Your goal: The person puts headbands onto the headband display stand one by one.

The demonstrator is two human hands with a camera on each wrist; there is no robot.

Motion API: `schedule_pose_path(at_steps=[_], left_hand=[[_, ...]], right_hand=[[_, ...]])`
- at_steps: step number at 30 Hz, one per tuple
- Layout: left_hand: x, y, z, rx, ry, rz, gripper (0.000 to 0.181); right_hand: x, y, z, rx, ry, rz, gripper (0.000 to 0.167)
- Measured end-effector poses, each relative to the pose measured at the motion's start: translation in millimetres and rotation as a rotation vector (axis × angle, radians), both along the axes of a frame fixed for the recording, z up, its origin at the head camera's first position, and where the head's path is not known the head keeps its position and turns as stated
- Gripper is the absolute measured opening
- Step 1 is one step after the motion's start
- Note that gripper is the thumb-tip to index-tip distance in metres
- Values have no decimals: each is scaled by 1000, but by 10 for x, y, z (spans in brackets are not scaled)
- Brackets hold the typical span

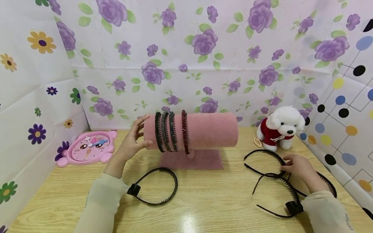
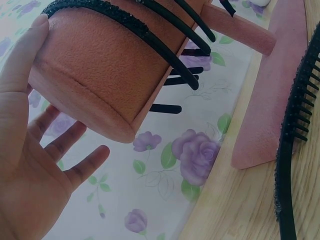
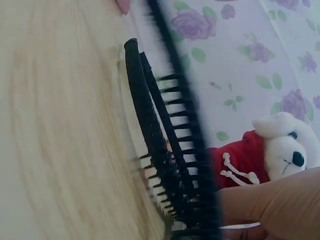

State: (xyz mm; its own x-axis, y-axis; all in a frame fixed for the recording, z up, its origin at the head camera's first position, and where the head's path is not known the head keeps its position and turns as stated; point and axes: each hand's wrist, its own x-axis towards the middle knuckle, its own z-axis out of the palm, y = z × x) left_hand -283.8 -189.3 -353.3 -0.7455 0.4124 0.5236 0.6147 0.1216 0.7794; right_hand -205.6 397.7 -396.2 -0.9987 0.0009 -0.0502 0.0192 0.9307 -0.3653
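Note:
A pink padded headband stand [image 1: 212, 129] carries several toothed headbands: dark glittery ones near its left end and a red one [image 1: 184, 132] farther right. My left hand [image 1: 132, 140] holds the roll's left end, thumb in front and fingers at the back; three fingers spread past the end in the left wrist view. At the right, my right hand [image 1: 300, 170] pinches a black headband [image 1: 263, 151] by its toothed curve, the fingertips partly hidden. A second black headband [image 1: 291, 189] lies just in front of it, and another [image 1: 329, 183] is partly behind the wrist.
One dark headband [image 1: 176, 184] lies on the wooden table [image 1: 209, 200] by the left sleeve. A pink clock [image 1: 90, 147] lies at the far left. A white plush dog [image 1: 281, 127] in red sits at the back right, a small wooden ring [image 1: 257, 142] beside it. Patterned sheets enclose the table.

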Motion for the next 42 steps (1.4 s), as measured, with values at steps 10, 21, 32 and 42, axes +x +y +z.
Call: schedule_pose_path(at_steps=[10,21,32,42], left_hand=[[5,3,1,-9,-10,8,82],[6,4,18,-10,-8,12,83],[22,7,18,-13,-15,14,82],[15,5,12,-13,-7,6,81]], right_hand=[[36,-11,56,-29,9,-30,49],[63,-18,87,-80,65,-49,43],[79,-93,158,-124,175,-29,39],[132,-178,304,-148,239,-15,38]])
